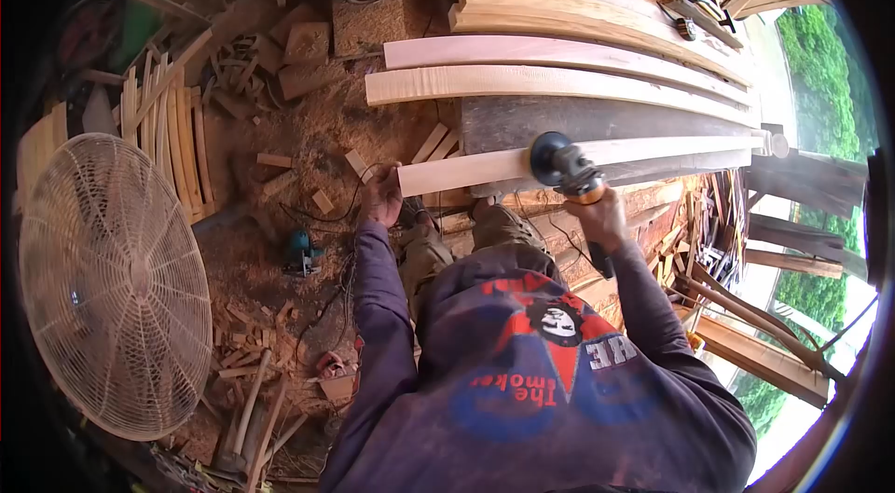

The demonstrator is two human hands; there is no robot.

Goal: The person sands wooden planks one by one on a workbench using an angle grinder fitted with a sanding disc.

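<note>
A long pale board (457, 173) lies across the dark workbench (559, 118), its left end sticking out past the bench. At that left end is my left hand (380, 198), with its fingers on the board's end. My right hand (601, 213) is wrapped round an angle grinder (580, 184). The grinder's round dark disc (548, 158) is over the board and appears to touch its face. Two more pale boards (485, 83) lie side by side farther back on the bench.
A stack of planks (578, 13) is at the back of the bench. On the left stands a large wire fan (117, 286). A teal power tool (302, 253), cords, offcuts and sawdust lie on the floor. Scrap wood (760, 349) is piled at the right.
</note>
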